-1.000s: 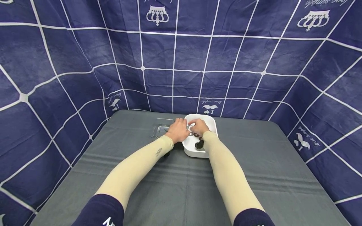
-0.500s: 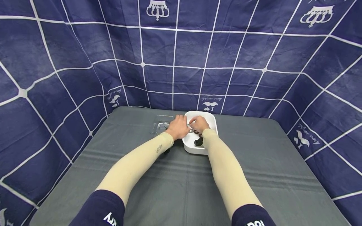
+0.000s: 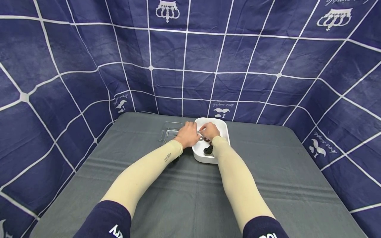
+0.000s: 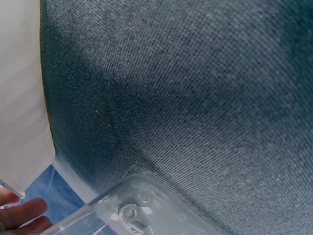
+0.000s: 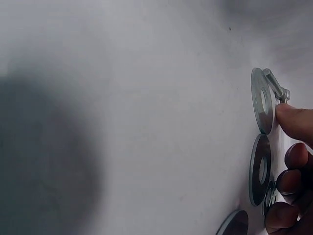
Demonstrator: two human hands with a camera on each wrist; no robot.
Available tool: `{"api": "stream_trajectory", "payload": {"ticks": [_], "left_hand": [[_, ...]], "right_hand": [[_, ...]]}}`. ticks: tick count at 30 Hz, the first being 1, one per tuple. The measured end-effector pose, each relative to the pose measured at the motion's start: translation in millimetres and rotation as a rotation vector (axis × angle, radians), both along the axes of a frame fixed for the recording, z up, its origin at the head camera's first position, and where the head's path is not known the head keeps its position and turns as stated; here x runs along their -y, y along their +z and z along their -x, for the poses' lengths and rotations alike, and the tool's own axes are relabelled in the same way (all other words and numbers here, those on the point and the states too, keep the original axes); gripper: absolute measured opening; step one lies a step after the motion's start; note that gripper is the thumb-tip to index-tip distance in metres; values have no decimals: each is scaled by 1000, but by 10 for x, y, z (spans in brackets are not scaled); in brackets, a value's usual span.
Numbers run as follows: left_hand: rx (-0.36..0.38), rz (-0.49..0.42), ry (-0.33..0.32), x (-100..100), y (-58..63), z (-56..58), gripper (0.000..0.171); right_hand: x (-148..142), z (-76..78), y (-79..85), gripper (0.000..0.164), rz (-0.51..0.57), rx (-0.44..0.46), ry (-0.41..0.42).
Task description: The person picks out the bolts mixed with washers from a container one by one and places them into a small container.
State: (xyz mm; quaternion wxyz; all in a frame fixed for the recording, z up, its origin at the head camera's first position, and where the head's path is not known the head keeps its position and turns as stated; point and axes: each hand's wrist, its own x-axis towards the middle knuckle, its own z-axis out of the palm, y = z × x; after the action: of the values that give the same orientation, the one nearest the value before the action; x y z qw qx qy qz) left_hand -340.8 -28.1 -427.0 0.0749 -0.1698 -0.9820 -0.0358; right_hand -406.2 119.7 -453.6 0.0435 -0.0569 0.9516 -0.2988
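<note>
My left hand [image 3: 188, 135] lies over the left rim of a white tray [image 3: 207, 159], fingers bent and thumb side towards the right hand. In the left wrist view only some fingertips [image 4: 27, 214] show; what they hold is hidden. Inside the tray my right hand [image 3: 210, 131] pinches a small metal rod with a thicker end [image 5: 277, 85]; the thumb touches that end. Several flat metal washers [image 5: 260, 169] lie beside these fingers. A black part [image 3: 208, 150] sits at the tray's near end, its kind unclear.
A clear plastic box [image 3: 169, 133] stands left of the tray, with a socket-head screw [image 4: 129, 213] in it. Something black [image 3: 176, 159] is partly hidden under the left forearm. A grey cloth [image 3: 178, 198] covers the table; a blue patterned curtain [image 3: 232, 56] hangs behind.
The head view has tilted slightly, so the scene sits a little higher than one second ago. Both hands stay close together at the tray, with the right fingers shifting only slightly.
</note>
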Motion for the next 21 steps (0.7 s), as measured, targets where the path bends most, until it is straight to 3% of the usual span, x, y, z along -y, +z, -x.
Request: {"api": "stream_trajectory", "payload": {"ticks": [9, 14, 21], "left_hand": [[9, 18, -6, -10, 17, 3, 55], [-11, 38, -19, -11, 16, -3, 53], [-6, 47, 12, 2, 9, 4, 53]], "right_hand": [[-24, -12, -17, 11, -41, -78, 51], [-31, -26, -5, 14, -35, -62, 74], [-14, -42, 6, 13, -13, -60, 98]]}}
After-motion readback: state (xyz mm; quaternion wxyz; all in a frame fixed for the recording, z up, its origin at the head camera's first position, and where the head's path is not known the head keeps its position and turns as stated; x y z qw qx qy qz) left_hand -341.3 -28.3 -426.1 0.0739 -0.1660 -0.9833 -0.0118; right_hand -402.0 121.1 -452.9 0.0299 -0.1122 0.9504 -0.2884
